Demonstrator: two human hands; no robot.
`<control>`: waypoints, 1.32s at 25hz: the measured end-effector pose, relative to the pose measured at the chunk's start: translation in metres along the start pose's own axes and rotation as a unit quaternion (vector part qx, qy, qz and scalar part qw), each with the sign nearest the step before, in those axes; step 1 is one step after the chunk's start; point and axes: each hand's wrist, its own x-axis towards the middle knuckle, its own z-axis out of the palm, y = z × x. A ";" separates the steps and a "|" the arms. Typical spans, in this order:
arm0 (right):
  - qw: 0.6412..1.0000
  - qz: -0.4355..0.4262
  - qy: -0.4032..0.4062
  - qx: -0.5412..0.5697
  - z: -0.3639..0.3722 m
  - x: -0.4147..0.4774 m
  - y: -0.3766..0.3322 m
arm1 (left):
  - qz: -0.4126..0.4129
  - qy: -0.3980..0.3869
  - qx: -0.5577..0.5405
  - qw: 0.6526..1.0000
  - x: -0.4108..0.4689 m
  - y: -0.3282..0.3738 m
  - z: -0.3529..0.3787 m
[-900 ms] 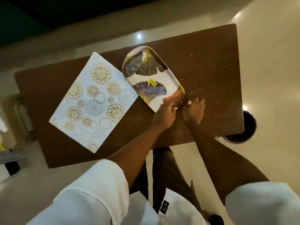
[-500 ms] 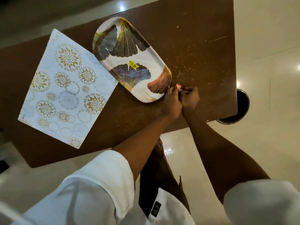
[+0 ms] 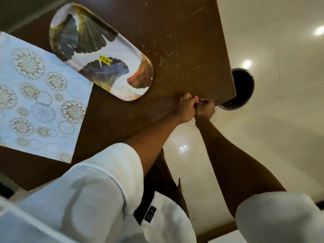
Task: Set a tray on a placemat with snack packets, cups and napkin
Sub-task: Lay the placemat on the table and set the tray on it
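An oval tray (image 3: 122,50) printed with ginkgo leaves and bearing a yellow price sticker lies on the brown table (image 3: 184,41), its left edge overlapping a white placemat (image 3: 40,102) with gold circles. My left hand (image 3: 185,109) and my right hand (image 3: 205,109) meet at the table's near right corner, to the right of the tray. Together they pinch a small red piece (image 3: 197,98) between the fingertips. What the red piece is cannot be made out.
A dark round bin (image 3: 243,85) stands on the glossy floor just past the table's right edge. Pale specks dot the tabletop to the right of the tray. My white sleeves fill the lower part of the view.
My left hand has left the tray's near end and joined my right hand on the small red piece. Both hands have shifted right toward the table corner. The camera has moved closer.
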 end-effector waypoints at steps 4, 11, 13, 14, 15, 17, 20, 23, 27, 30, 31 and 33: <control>0.998 0.038 0.019 0.053 -0.004 0.003 0.022 | 0.024 -0.035 0.044 0.998 0.007 0.003 0.010; 0.991 0.031 0.114 0.056 0.008 -0.015 0.005 | 0.021 0.021 -0.011 0.999 -0.016 0.009 -0.036; 0.995 0.032 0.064 0.074 0.029 -0.033 -0.013 | 0.052 0.080 -0.015 0.995 -0.024 -0.010 -0.088; 0.997 0.016 0.018 0.074 0.044 -0.045 -0.022 | 0.062 0.128 0.000 0.990 -0.028 -0.024 -0.122; 0.997 -0.002 -0.031 0.075 0.059 -0.057 -0.032 | 0.061 0.191 0.019 0.979 -0.032 -0.041 -0.159; 0.988 -0.015 -0.115 0.107 0.086 -0.084 -0.050 | 0.018 0.330 0.047 0.943 -0.040 -0.082 -0.235; 0.974 -0.016 -0.175 0.145 0.117 -0.112 -0.071 | -0.110 0.459 0.073 0.879 -0.059 -0.152 -0.329; 0.978 -0.017 -0.160 0.133 0.135 -0.117 -0.082 | -0.207 0.425 0.056 0.879 -0.070 -0.204 -0.376; 0.981 0.006 -0.156 0.119 0.138 -0.111 -0.084 | -0.198 0.389 0.018 0.900 -0.070 -0.217 -0.381; 0.983 -0.002 -0.150 0.109 0.136 -0.107 -0.082 | -0.204 0.403 -0.034 0.892 -0.067 -0.218 -0.378; 0.983 -0.003 -0.144 0.111 0.135 -0.106 -0.082 | -0.205 0.399 -0.051 0.892 -0.065 -0.217 -0.377; 0.983 0.006 -0.132 0.125 0.132 -0.104 -0.079 | -0.190 0.385 -0.057 0.901 -0.056 -0.207 -0.377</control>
